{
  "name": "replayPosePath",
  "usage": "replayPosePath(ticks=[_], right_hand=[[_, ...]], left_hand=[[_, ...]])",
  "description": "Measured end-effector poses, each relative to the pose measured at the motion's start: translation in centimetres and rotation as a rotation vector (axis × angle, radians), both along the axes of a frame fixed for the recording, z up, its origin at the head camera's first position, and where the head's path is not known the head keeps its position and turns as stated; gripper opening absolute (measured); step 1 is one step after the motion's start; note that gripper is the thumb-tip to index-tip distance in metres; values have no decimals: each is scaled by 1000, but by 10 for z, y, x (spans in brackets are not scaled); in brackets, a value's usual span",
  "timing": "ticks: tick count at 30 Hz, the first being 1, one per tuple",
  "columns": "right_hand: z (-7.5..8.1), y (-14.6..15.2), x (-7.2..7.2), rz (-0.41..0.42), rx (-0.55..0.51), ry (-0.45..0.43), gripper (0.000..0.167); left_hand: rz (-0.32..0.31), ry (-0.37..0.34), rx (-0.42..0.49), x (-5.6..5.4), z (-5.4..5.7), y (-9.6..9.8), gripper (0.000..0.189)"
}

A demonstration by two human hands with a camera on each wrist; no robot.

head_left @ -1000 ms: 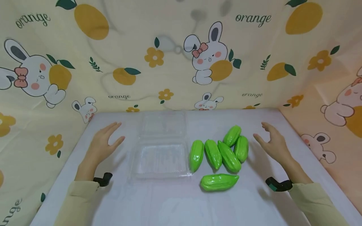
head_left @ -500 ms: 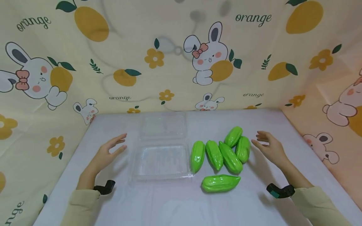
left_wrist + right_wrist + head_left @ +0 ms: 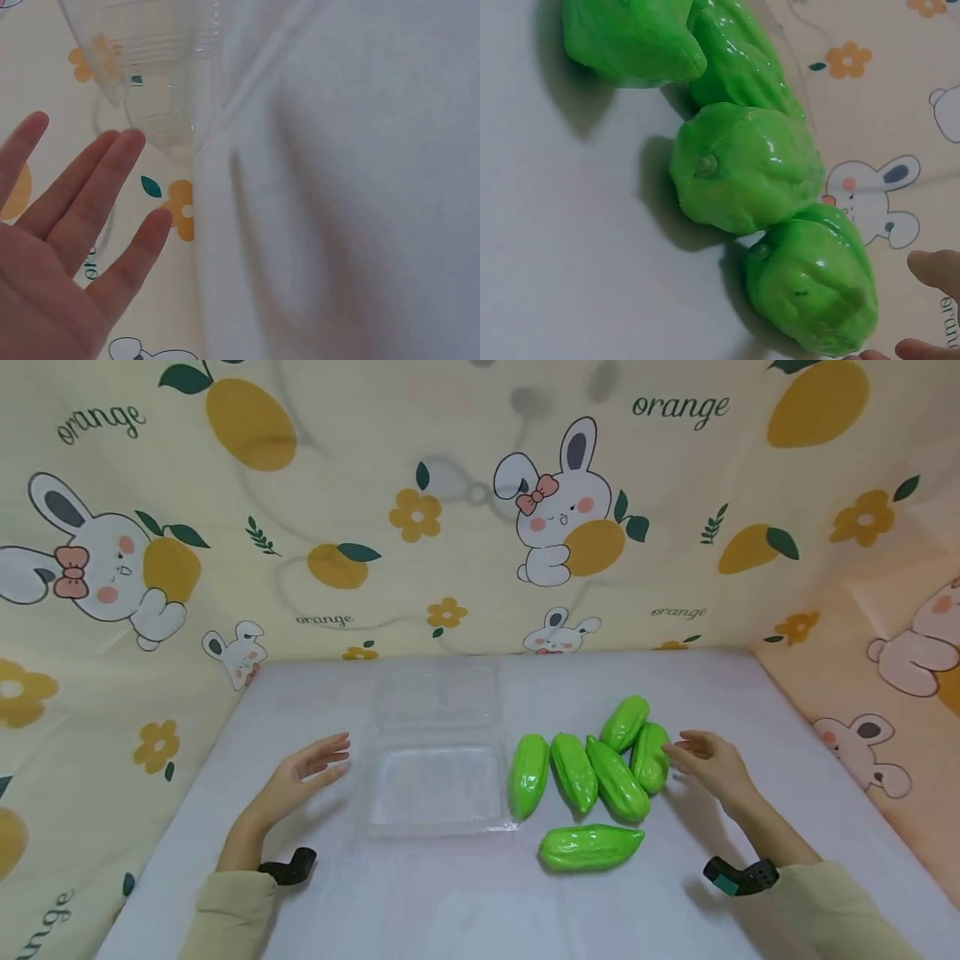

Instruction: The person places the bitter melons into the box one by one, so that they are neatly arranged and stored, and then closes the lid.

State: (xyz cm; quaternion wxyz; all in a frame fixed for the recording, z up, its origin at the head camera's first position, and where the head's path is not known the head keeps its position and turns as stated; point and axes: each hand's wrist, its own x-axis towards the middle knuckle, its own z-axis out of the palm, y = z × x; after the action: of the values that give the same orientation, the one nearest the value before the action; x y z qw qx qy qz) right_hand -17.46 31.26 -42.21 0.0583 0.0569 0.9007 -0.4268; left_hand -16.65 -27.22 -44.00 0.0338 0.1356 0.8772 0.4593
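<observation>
My right hand point(image 3: 712, 768) hovers at the right end of the gourd group, its fingers loosely bent and fingertips right at the rightmost glossy green gourd point(image 3: 650, 760). In the right wrist view that gourd point(image 3: 810, 289) shows its stem stub, with parts of my fingers point(image 3: 936, 271) at the lower right edge. On the left, my left hand point(image 3: 300, 777) is raised beside the clear plastic clamshell box point(image 3: 438, 793), holding nothing. The left wrist view shows this hand point(image 3: 67, 270) with its fingers extended and spread, below the box point(image 3: 157, 45).
Several more gourds lie between box and right hand; one gourd point(image 3: 591, 847) rests crosswise nearer the front. The box's lid point(image 3: 437, 693) is laid back toward the printed cloth wall point(image 3: 480, 568). White cloth point(image 3: 480, 902) covers the table.
The right hand has come down and in to the rightmost gourd, its fingers bending more. The left hand has lowered and shifted toward the box. Box and gourds stay in place.
</observation>
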Motion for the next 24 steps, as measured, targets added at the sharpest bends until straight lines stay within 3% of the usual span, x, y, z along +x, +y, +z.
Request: replayPosePath(ticks=[3,11,24], right_hand=[[-3,0,-1,-30,-66,-32,75],[-11,-1,-5,-73,-206,-167,81],[-13,4,-8,-100,-260,-256,83]], left_hand=[[-20,-46,17,0,-4,0,56],[-62,-86,99,2,-16,1,57],[-141,-153,143,-3,-19,8,64]])
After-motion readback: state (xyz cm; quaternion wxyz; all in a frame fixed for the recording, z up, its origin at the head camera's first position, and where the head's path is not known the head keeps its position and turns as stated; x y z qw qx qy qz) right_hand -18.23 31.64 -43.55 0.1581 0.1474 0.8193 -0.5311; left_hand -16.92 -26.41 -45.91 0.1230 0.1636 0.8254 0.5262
